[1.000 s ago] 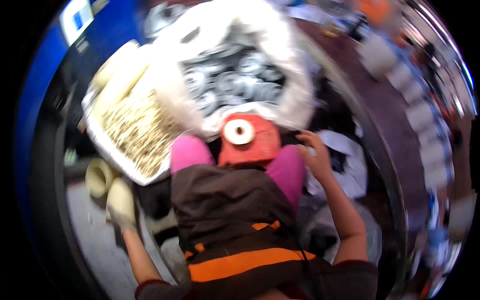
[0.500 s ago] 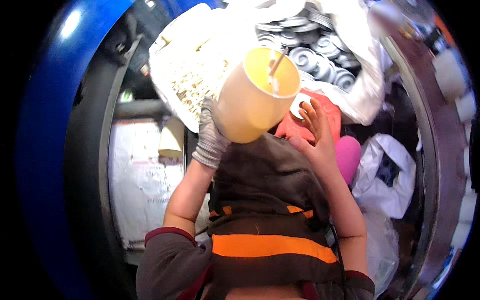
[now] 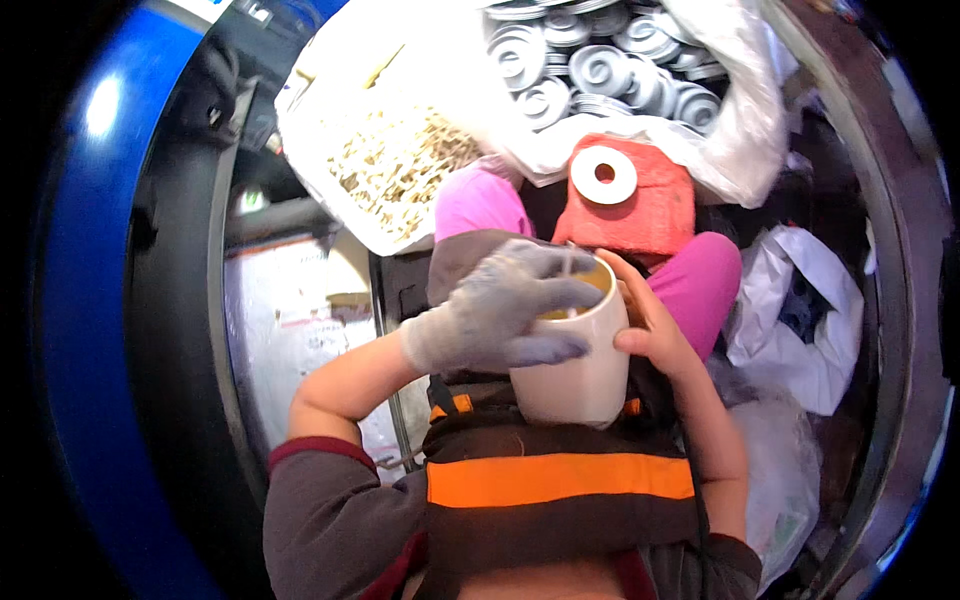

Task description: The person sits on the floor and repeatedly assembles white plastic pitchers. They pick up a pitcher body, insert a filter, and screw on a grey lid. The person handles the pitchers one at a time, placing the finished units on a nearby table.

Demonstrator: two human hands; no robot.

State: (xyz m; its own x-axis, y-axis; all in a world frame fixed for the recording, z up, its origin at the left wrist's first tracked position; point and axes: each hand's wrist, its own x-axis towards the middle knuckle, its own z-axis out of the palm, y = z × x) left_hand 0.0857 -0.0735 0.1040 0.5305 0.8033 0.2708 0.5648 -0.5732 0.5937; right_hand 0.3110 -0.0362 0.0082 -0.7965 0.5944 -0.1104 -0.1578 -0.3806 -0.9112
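Note:
A cream-white plastic container (image 3: 575, 385) shaped like a tall cup stands tilted against my apron, its yellowish mouth upward. My bare right hand (image 3: 655, 320) grips its right side, thumb on the outer wall and the other fingers partly hidden behind the rim. My left hand (image 3: 505, 305), in a grey glove, reaches over the mouth with its fingers apart. Something thin and pale shows by the gloved fingertips; its kind cannot be made out. Beyond the container, a white ring-shaped disc (image 3: 623, 188) with a central hole lies on a red cloth-like block (image 3: 655, 225).
A white sack (image 3: 305, 165) of small beige pieces lies at the far left. Another white bag (image 3: 750, 150) holds many grey spiral-faced discs (image 3: 603, 70). Crumpled white plastic (image 3: 840, 340) lies at the right, near a dark rail (image 3: 890, 250). A blue curved surface (image 3: 90, 300) borders the left.
The container has come down and nearer to my body. My right hand has closed on it; my left hand has shifted from its side to over its mouth.

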